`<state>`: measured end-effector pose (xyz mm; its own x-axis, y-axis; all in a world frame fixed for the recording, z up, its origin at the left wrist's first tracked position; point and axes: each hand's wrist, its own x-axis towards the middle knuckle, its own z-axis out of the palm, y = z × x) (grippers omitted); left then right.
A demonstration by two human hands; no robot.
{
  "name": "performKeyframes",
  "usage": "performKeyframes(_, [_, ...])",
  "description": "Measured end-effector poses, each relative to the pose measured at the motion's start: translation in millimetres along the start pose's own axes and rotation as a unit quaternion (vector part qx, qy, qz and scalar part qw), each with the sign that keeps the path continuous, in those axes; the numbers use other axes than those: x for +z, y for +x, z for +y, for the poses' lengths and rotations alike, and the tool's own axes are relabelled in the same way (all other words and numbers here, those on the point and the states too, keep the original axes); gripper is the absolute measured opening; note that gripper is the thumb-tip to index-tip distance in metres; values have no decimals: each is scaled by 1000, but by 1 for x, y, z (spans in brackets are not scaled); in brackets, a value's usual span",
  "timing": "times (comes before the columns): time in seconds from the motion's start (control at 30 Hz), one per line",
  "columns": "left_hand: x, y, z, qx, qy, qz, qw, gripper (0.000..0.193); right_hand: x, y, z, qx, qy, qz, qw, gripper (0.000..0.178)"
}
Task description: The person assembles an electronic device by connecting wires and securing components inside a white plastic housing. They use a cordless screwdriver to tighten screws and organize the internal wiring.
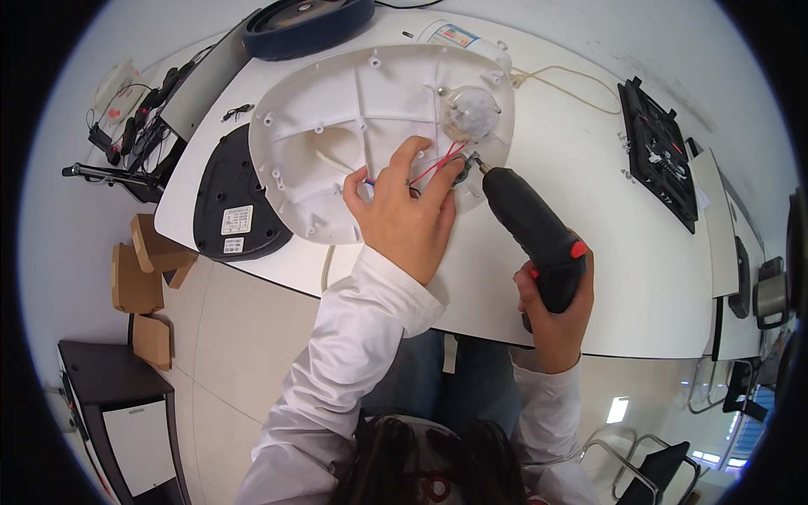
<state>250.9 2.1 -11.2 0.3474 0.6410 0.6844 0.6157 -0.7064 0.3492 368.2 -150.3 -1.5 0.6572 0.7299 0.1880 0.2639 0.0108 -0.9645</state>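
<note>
A white oval plastic shell [404, 76] lies on the table with its ribbed inside up. My left hand [404, 210] rests in it, fingers spread, over red wires [438, 166] and a blue one. Its fingertips touch or nearly touch a small dark part [463, 171]; what lies beneath the palm is hidden. In my right hand [560, 316] is a black electric screwdriver [530, 215] with red buttons. The screwdriver's bit tip meets the small part near the shell's right edge. Above it sits a round translucent cover [471, 114], with the red wires running towards it.
On the left, a black base [240, 202] with labels lies partly under the shell. An open black tool case [661, 151] occupies the table's right side, loose screws beside it. A dark blue round object [307, 29] and a white bottle-like container [463, 38] stand behind. Cardboard boxes [139, 278] are at left.
</note>
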Motion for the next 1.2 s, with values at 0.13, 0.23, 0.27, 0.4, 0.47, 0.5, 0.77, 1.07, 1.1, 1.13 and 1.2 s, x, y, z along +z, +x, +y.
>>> performKeyframes(0.13, [-1,1,0,0,-1,1,1000,41,-1,1,-2,26,43,-13,999,56])
performKeyframes(0.23, [-1,0,-1,-1,2,-4,1000,42,1,0,-5,47,83,-17,995,53])
performKeyframes(0.27, [0,0,0,0,0,-4,1000,42,1,1,-5,51,93,-17,994,52])
performKeyframes(0.4, [-1,2,0,2,-4,-4,1000,43,0,1,-1,58,119,-16,991,48])
performKeyframes(0.47, [-2,1,-1,3,-6,0,1000,43,1,0,-2,61,134,-16,989,45])
performKeyframes(0.5, [-2,0,-1,3,-6,3,1000,44,2,-1,-2,61,135,-15,989,45])
performKeyframes(0.77, [-1,1,-1,7,-9,4,1000,44,0,0,-4,74,141,-18,987,42])
performKeyframes(1.07, [-1,0,-2,1,-10,-3,1000,43,-3,-1,-4,71,146,-19,987,41])
performKeyframes(1.1, [-1,1,-1,1,-9,-2,1000,43,-6,-2,-5,70,152,-14,986,42])
performKeyframes(1.13, [-2,0,-1,1,-7,-1,1000,43,-8,-4,-5,70,157,-11,985,42])
performKeyframes(1.2, [-2,0,-2,-1,-7,-3,1000,43,-15,-5,-6,68,165,2,984,42])
